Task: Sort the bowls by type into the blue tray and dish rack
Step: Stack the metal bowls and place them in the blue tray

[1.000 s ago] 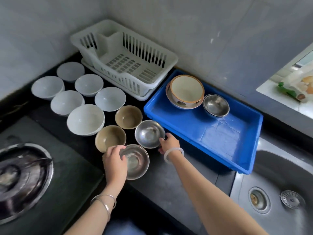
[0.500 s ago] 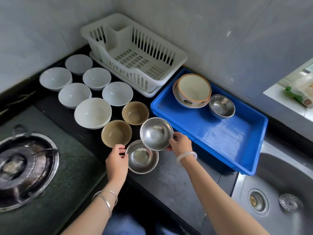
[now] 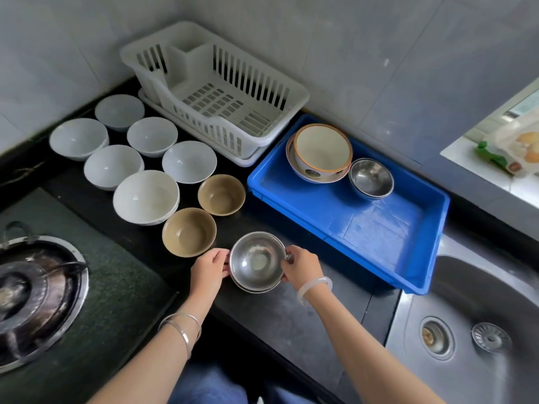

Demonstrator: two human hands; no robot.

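Observation:
Two steel bowls (image 3: 256,262) are nested on the black counter near its front edge. My left hand (image 3: 208,268) grips their left rim and my right hand (image 3: 302,266) pinches the right rim. The blue tray (image 3: 379,228) to the right holds two stacked patterned ceramic bowls (image 3: 320,150) and nested steel bowls (image 3: 370,177). The white dish rack (image 3: 221,91) at the back holds nothing. Two tan bowls (image 3: 189,231) (image 3: 221,193) sit just left of my hands. Several white bowls (image 3: 145,196) stand further left.
A gas burner (image 3: 32,290) occupies the left foreground. A steel sink (image 3: 481,316) with a drain and strainer lies right of the tray. A windowsill with a packet (image 3: 513,150) is at the far right. Tiled walls close the back.
My right hand carried one steel bowl left and set it into the other steel bowl by my left hand. Both hands now hold the nested pair.

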